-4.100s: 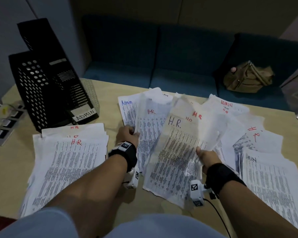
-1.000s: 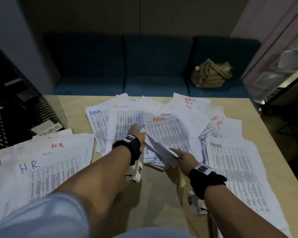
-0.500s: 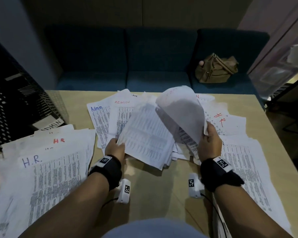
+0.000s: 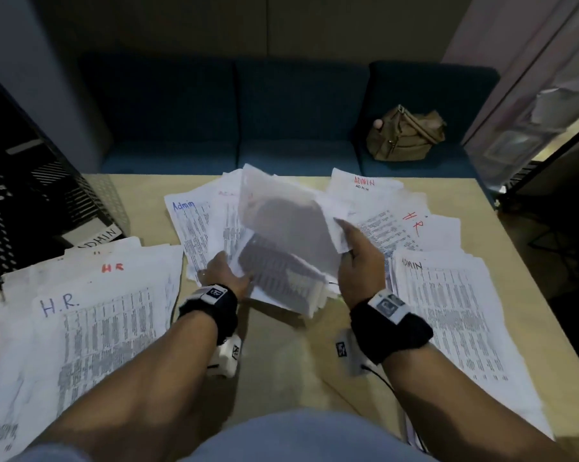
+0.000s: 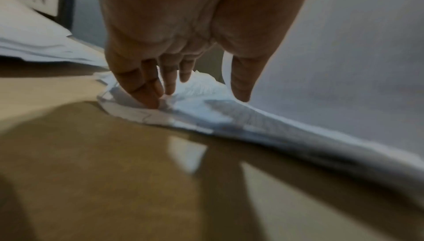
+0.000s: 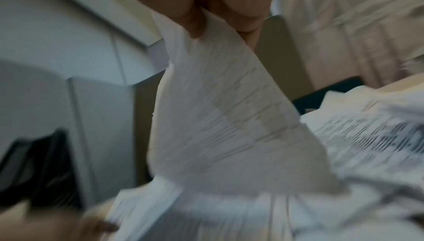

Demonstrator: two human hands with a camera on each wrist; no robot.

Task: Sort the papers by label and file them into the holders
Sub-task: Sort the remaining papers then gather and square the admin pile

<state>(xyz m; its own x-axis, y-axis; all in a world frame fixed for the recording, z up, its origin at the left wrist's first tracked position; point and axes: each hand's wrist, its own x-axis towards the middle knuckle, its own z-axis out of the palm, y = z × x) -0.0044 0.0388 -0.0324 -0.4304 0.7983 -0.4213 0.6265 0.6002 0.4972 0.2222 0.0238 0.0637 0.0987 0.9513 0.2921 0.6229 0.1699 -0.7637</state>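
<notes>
Printed sheets marked ADMIN or H.R. cover the table. My left hand (image 4: 229,271) grips the left edge of a raised paper bundle (image 4: 281,288), thumb on top; in the left wrist view its fingertips (image 5: 151,100) touch the sheets beneath. My right hand (image 4: 345,241) pinches the corner of a single sheet (image 4: 288,221) that curls over the bundle, its label blurred. The right wrist view shows thumb and finger of the right hand (image 6: 218,27) clamping that sheet (image 6: 218,118). An H.R. pile (image 4: 91,311) lies at the left. Black mesh holders (image 4: 31,201) stand at the far left, one tagged ADMIN (image 4: 99,238).
More ADMIN sheets (image 4: 448,311) and an H.R. sheet (image 4: 415,225) lie at the right, reaching the table's right edge. Bare tabletop (image 4: 281,361) lies between my forearms. A blue sofa with a tan bag (image 4: 405,135) is behind the table.
Both hands gathered a bundle from the middle heap and lifted it. The right hand peeled up one sheet, which has now swung left and lower over the bundle.
</notes>
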